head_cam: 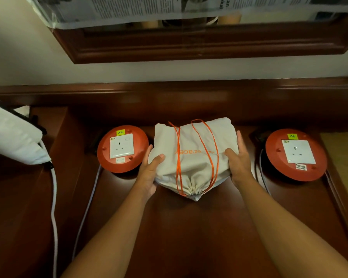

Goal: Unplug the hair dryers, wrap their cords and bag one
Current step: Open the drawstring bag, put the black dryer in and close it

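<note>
A beige drawstring bag (pixel 191 157) with orange cords lies in the middle of the dark wooden desk (pixel 189 227), its gathered mouth pulled closed and pointing toward me. It bulges, and its contents are hidden. My left hand (pixel 151 173) holds its left side, thumb on top. My right hand (pixel 237 159) holds its right side the same way. No hair dryer shows in the open. Both red round socket reels have nothing plugged in.
A red socket reel (pixel 123 149) sits left of the bag and another (pixel 295 155) to the right, each with a white lead running toward me. A white cloth-covered object (pixel 14 135) with a white cable lies at far left. A mirror frame (pixel 199 45) hangs above.
</note>
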The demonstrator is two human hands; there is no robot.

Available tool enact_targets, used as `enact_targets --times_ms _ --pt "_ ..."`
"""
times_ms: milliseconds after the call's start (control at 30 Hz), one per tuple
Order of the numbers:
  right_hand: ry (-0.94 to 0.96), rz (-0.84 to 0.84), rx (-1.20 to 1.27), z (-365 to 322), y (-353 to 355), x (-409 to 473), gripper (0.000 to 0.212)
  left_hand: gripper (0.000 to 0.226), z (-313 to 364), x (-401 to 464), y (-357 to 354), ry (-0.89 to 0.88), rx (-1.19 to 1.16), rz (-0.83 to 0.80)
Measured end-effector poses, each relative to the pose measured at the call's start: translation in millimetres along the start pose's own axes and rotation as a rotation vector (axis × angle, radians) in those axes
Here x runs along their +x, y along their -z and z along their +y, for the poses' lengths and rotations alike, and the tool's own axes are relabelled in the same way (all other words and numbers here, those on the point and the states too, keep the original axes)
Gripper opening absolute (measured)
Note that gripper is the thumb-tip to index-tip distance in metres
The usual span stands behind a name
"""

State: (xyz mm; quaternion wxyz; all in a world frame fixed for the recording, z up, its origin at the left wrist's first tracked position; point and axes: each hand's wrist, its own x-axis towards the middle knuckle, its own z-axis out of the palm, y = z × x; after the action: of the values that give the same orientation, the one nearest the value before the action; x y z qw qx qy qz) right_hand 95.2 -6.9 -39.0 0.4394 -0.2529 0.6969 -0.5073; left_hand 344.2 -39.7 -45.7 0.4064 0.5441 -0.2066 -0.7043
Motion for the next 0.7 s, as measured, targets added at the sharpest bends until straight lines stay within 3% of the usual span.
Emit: enact_targets --times_ms 700 --pt "-0.100 0.029 0.004 17.3 -19.7 44.6 0.047 0.061 -1.7 52.4 -7.3 -0.072 0.120 0.025"
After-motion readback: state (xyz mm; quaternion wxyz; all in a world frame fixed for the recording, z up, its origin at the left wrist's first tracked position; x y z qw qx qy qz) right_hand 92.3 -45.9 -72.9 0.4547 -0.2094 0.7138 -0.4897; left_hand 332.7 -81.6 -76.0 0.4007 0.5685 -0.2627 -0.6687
